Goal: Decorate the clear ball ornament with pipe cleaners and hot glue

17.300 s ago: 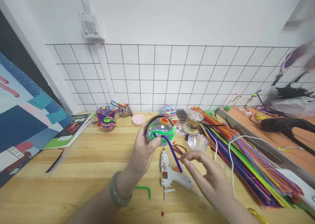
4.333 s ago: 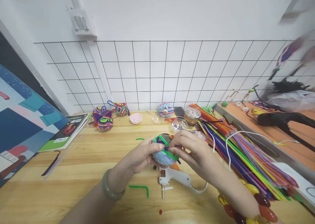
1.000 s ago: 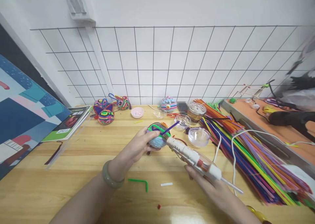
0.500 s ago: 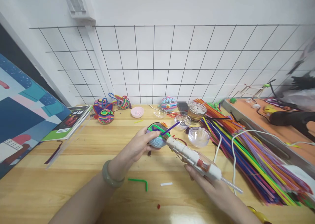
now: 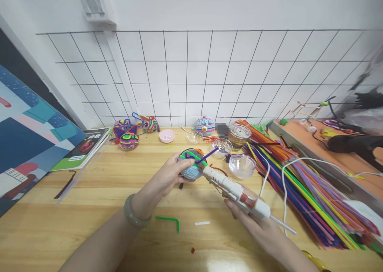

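Note:
My left hand [image 5: 169, 174] is closed around a rounded craft ornament [image 5: 191, 172] with light blue, green and purple strands on it. A purple pipe cleaner [image 5: 209, 155] sticks out from its top toward the upper right. My right hand [image 5: 254, 222] grips a white hot glue gun [image 5: 227, 184] from below, and its nozzle touches or nearly touches the ornament beside the pipe cleaner. A clear glue stick [image 5: 283, 225] juts from the gun's rear. On the table in front lie a bent green pipe cleaner [image 5: 172, 219] and a white strip [image 5: 202, 223].
Clear bowls [image 5: 241, 166] and a round lidded container [image 5: 239, 136] stand behind the gun. Bundled pipe cleaners [image 5: 314, 192] cover the right, crossed by a white cord [image 5: 283, 184]. Colourful ornaments [image 5: 128, 140] and a pink dish [image 5: 166, 136] sit by the gridded wall. A book [image 5: 86, 148] lies left.
Hardly anything differs. The glue gun's rear has shifted very slightly downward and right; both hands keep their hold, and the nozzle stays at the ornament.

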A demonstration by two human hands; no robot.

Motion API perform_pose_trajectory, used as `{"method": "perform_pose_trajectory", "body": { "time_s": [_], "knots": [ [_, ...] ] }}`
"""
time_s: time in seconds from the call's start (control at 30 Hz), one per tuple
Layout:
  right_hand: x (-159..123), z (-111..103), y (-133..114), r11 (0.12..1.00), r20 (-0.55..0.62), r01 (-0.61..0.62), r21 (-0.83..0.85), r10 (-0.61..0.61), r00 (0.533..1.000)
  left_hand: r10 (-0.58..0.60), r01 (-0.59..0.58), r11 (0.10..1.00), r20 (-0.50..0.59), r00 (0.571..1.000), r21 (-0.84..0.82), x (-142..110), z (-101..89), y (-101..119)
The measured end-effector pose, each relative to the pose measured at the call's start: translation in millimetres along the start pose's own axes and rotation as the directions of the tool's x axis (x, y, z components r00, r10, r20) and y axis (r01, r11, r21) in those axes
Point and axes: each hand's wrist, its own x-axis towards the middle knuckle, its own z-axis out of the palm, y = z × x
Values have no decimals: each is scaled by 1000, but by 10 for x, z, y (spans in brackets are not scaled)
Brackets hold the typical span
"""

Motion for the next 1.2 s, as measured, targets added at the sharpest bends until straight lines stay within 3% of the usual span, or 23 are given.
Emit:
{"method": "perform_pose_trajectory", "body": {
  "time_s": [1.2],
  "knots": [
    [-10,13,40,998,13,-50,29,50,999,-49,50,998,5,999,-40,7,6,-8]
  ]
}}
